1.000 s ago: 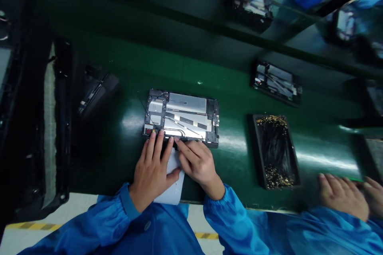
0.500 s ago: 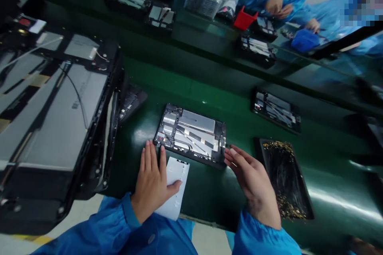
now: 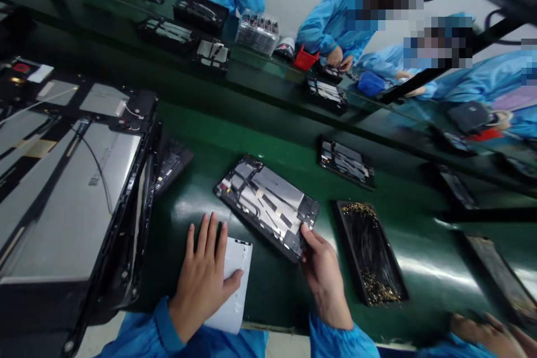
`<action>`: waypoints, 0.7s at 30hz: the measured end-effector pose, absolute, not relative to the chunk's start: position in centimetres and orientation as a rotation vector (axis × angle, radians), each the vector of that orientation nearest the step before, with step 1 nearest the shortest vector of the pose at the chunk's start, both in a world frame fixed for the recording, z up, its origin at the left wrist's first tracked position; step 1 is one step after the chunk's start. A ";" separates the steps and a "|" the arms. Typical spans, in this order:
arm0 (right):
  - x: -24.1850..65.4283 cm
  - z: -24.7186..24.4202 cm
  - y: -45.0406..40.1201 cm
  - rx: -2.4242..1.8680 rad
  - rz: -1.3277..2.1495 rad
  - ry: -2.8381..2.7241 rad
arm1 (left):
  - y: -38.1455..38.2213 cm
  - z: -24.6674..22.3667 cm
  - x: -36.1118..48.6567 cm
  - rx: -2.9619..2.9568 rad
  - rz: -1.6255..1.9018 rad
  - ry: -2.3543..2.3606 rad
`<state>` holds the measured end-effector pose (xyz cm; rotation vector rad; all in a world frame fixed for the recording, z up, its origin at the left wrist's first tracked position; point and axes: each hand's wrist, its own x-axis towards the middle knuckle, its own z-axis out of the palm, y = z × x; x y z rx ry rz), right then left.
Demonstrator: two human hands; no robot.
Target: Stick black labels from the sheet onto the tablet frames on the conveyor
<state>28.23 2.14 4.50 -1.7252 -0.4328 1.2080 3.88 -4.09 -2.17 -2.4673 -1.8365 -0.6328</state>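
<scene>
Gripping the open tablet housing (image 3: 268,207) by its edge w/ your R hand (image 3: 322,274), fingers curled round it; your L hand (image 3: 201,285) lies flat, fingers released (thumb over the white sheet (image 3: 237,305)).

a glossy dark green is being shown by the workbench surface (image 3: 251,128), with white glare streaking across it. black is being shown around the tablet frame (image 3: 268,207), whose silver panels are being crossed by black strips and small tan tape patches. plain white is being shown by the paper sheet (image 3: 235,279). black scattered with gold specks is being shown by the tray (image 3: 369,251). bright blue is being worn on the sleeves (image 3: 142,333), while red is being shown by the small bin (image 3: 306,59), near a blue pouch (image 3: 371,84).
</scene>
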 end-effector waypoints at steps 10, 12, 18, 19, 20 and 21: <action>18.3 3.4 16.9 -1.539 1.328 -0.456 | -3.9 -2.6 3.9 -2.483 -0.638 -1.785; 16.1 3.9 19.8 -1.535 1.401 -0.538 | -3.9 -2.8 3.8 -2.475 -0.666 -1.777; 20.0 6.5 23.9 -1.745 1.406 -0.841 | -3.8 -2.9 3.7 -2.460 -0.712 -1.792; 22.5 7.1 24.1 -1.789 1.312 -0.885 | -3.8 -2.8 3.7 -2.472 -0.709 -1.793; 25.2 7.9 24.1 -1.823 1.193 -0.926 | -3.7 -2.7 3.7 -2.486 -0.702 -1.795; 28.0 8.7 23.9 -1.839 1.043 -0.963 | -3.7 -2.7 3.7 -2.500 -0.691 -1.794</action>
